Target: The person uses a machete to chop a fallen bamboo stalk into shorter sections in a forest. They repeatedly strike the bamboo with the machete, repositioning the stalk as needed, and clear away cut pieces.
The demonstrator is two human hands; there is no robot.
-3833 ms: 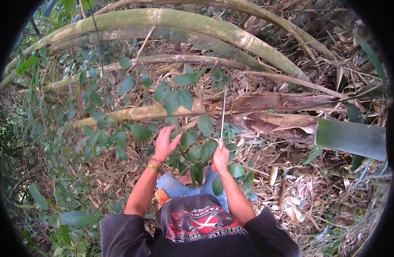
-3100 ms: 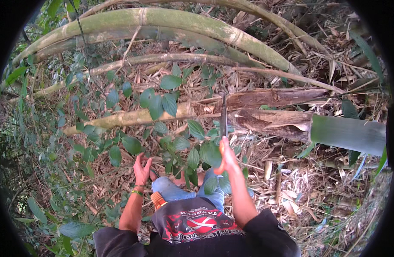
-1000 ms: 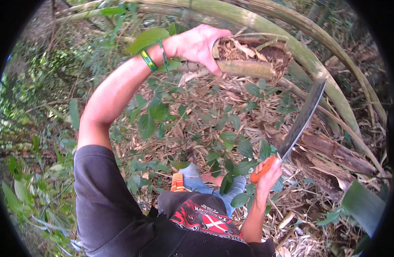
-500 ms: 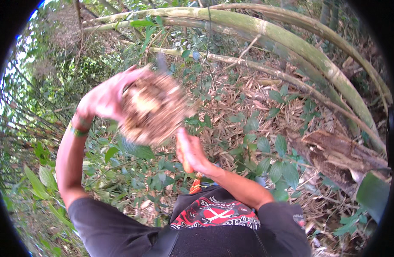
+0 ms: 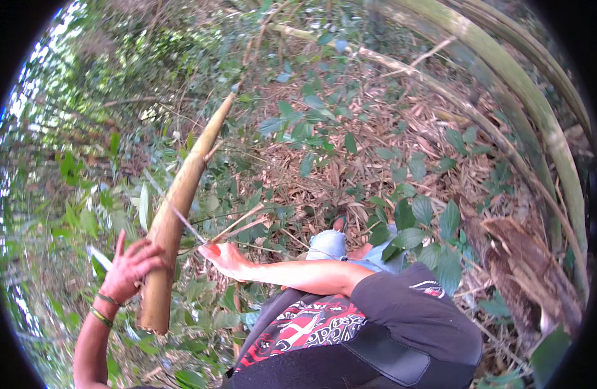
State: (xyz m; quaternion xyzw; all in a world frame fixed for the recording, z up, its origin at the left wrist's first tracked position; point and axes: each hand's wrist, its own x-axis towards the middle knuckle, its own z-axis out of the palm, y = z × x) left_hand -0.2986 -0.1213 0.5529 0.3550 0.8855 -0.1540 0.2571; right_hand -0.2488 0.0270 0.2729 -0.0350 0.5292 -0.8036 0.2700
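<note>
A yellow-brown tapering pole (image 5: 181,198), which looks like a length of bamboo, slants away from me on the left. My left hand (image 5: 133,269) grips its thick near end from the left side, fingers laid over the edge and the index finger raised. My right hand (image 5: 224,259) is closed, to the right of the pole. From its fingers a thin grey blade (image 5: 189,225), seen almost edge-on, runs across the pole; its handle is hidden in the hand. A side twig stub juts from the pole farther up.
Thick green bamboo stems (image 5: 506,78) arch across the far right. A broken brown log (image 5: 538,259) lies at the right. Leafy plants (image 5: 415,214) grow before me over dry leaf litter (image 5: 350,129); dense greenery stands to the left. My jeans-covered knee (image 5: 326,245) shows below.
The pole, seen end-on and blurred in my left hand before, now lies lengthwise, pointing away. My left hand has moved down; my right hand has moved left. The view has shifted.
</note>
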